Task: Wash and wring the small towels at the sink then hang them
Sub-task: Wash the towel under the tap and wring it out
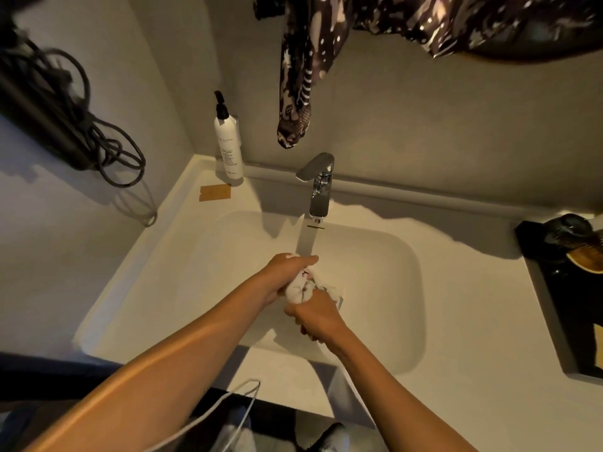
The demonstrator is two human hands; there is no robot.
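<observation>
Both hands are gripping a small bunched white cloth towel (298,290) over the white rectangular sink basin (391,256), below the chrome tap (318,185). The left hand (287,272) is closing around its far end, and the right hand (315,313) is fisting around the near end.

The white rectangular basin (385,256) is sunk in the middle of the pale surface (473,337). The chrome lever tap (318,187) stands at the basin's back edge. The white pump bottle (228,145) stands in the surface's back left corner, the black tray (567,308) along its right edge.
</observation>
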